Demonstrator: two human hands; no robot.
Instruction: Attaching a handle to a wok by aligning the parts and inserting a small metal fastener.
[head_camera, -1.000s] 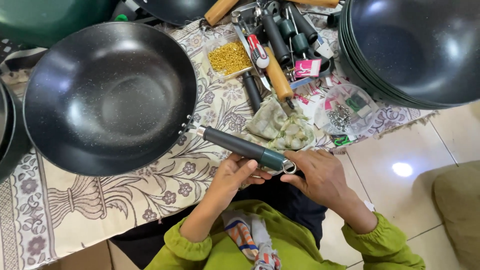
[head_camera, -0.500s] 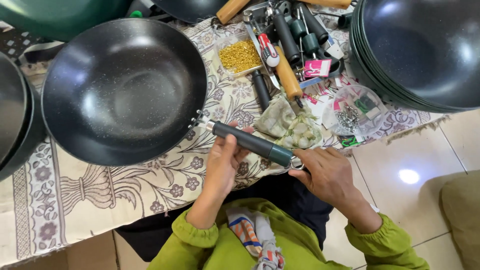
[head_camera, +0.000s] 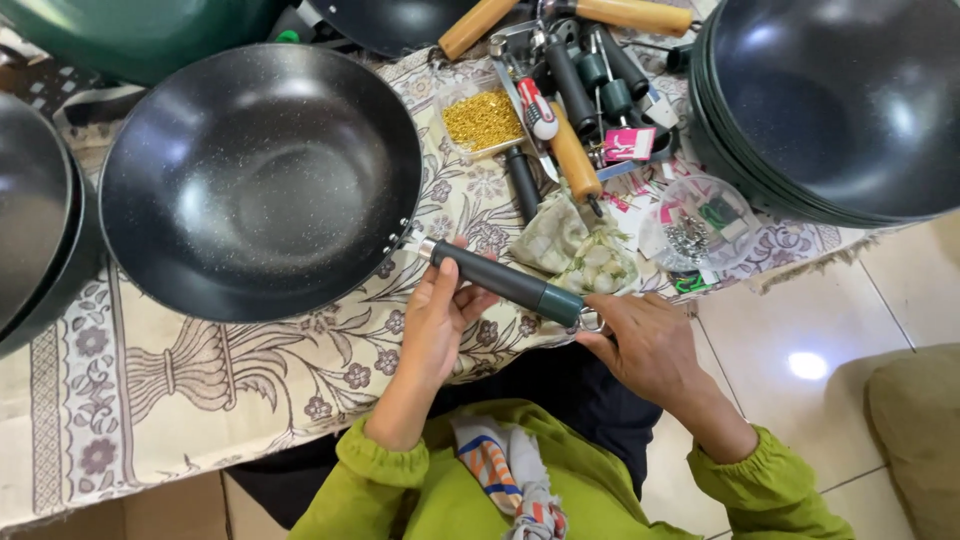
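Nearest: green sleeves and a striped cloth at the person's lap, bottom centre. Just beyond, the left hand (head_camera: 437, 318) wraps the near-left part of the dark handle (head_camera: 510, 283), thumb over the top and fingers curled under, pinching it. The right hand (head_camera: 648, 345) meets the handle's right end, fingertips closed on the small metal ring (head_camera: 590, 321) there.

The handle runs diagonally, far-left to near-right, over the patterned tablecloth (head_camera: 200, 380). Its far end joins the rim of a black speckled wok (head_camera: 262, 180), which sits on the cloth left of centre.

Just beyond the handle: a crumpled pale cloth bag (head_camera: 585, 255). Right of it, a clear round tub (head_camera: 700, 225) of small metal parts.

Farther: a tray of gold-coloured screws (head_camera: 483, 120), with loose dark and wooden handles (head_camera: 575, 160) beside it.

Far right: a stack of dark woks (head_camera: 830, 100). Left edge: more dark pans (head_camera: 35, 220), partly out of view.
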